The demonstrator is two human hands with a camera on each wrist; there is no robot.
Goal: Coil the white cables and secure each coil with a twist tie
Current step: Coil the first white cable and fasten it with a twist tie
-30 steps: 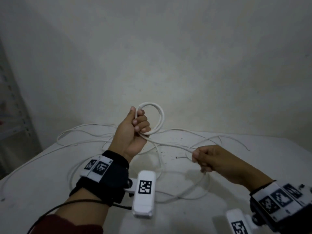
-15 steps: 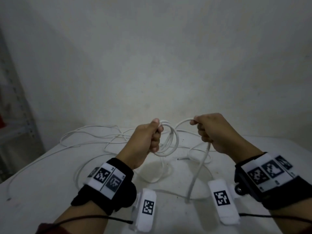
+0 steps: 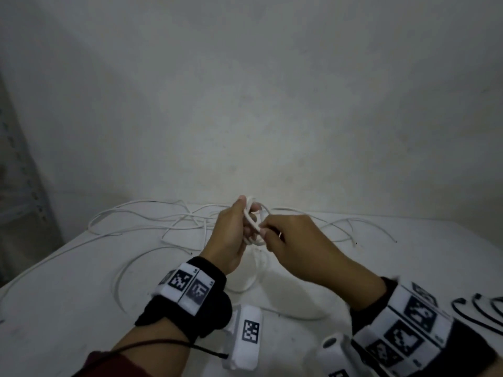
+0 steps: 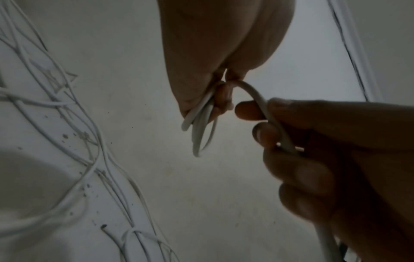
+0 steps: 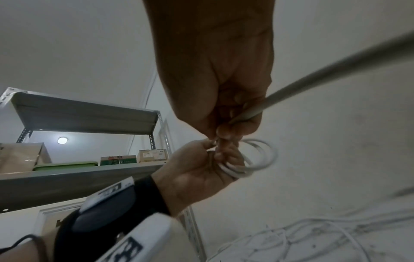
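Holding a small coil [image 3: 254, 227] of white cable above the table [image 3: 68, 308], the left hand [image 3: 230, 235] has its fingers and thumb curled round several loops bunched together. The right hand [image 3: 295, 247] is just beside it, nearly touching, with thumb and fingers pinching the next stretch of the same cable [image 4: 276, 127] where it arches out of the coil. From the right wrist view the loops [image 5: 253, 159] stick out past the left hand's fingers, and a straight length of cable [image 5: 336, 70] runs away from the right hand's grip toward the upper right. More loose white cables [image 3: 163, 219] lie tangled across the far part of the table, behind and to both sides of the hands. Some thin black loops [image 3: 479, 311] lie on the table near the right wrist; what they are I cannot tell. A grey metal shelf [image 5: 85, 113] with boxes stands to the left against the wall [image 3: 245, 91].
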